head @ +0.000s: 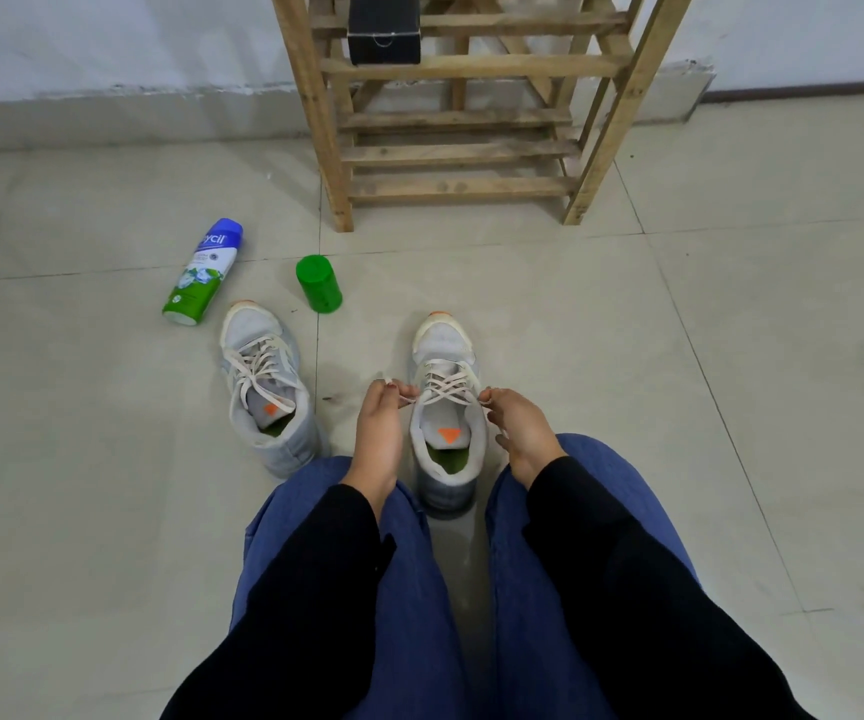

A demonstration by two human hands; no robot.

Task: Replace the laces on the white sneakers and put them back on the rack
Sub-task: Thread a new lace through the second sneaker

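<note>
Tension mattered most here, I judged. The left hand (380, 423) and right hand (518, 428) each pinched an end of the cream flat lace (445, 389) on the white mesh sneaker with the orange toe tip (443, 340), which stood on the tiled floor (679, 356) between the person's knees. Both ends wanted an even pull before tying. The second laced white sneaker (263, 376) sat just left; the slatted wooden rack (450, 153) stood far behind, well apart.

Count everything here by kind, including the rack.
White lace-up sneakers: 2
Blue, white and green spray can: 1
Green plastic cap: 1
Black cardboard box: 1
Light wooden slatted rack: 1
Total: 6
</note>
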